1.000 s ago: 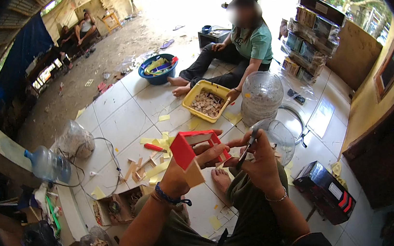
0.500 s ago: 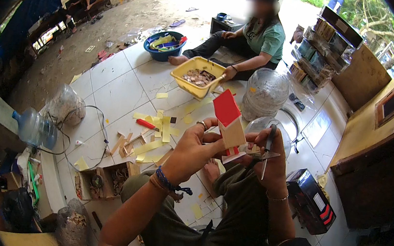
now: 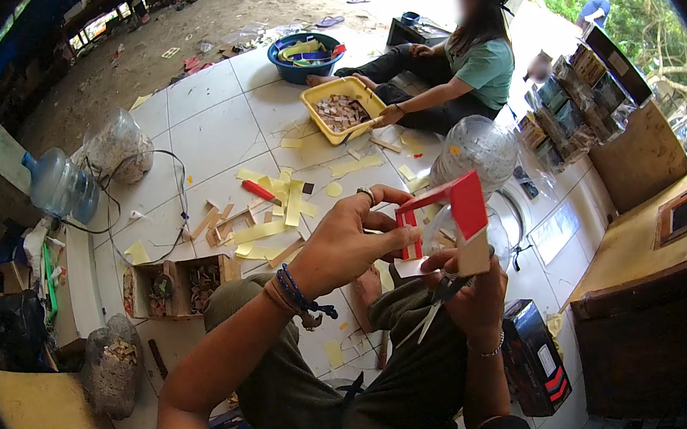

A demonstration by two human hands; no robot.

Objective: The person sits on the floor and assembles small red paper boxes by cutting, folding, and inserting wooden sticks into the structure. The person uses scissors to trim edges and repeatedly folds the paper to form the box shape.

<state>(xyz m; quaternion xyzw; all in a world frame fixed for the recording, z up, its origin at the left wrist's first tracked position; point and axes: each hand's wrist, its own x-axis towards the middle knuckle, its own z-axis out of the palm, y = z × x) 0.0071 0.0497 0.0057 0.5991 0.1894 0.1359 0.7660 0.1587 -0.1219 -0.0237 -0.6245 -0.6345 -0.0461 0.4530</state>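
A small wooden model house (image 3: 470,205) with a red roof and a red-trimmed open frame is held up over my lap, tilted. My left hand (image 3: 349,241) is closed on its red frame side, thumb and fingers pinching the edge. Scissors (image 3: 431,319) hang in my right hand (image 3: 472,310), blades pointing down and slightly parted. Fingertips of that same hand also touch the lower part of the house, by a pale strip (image 3: 410,268) at its base. The handles of the scissors are mostly hidden by my fingers.
Yellow paper strips (image 3: 294,200), a red-handled cutter (image 3: 258,190) and wood frames (image 3: 232,225) lie on the tiles. Across from me a seated person (image 3: 479,69) touches a yellow basin (image 3: 320,119) of wood pieces. A divided box (image 3: 174,284) stands left, a black box (image 3: 535,355) right.
The house has been turned so its open red frame shows, and it sits a little to the right. The scissors now point more downward. The other person's yellow basin tilts less.
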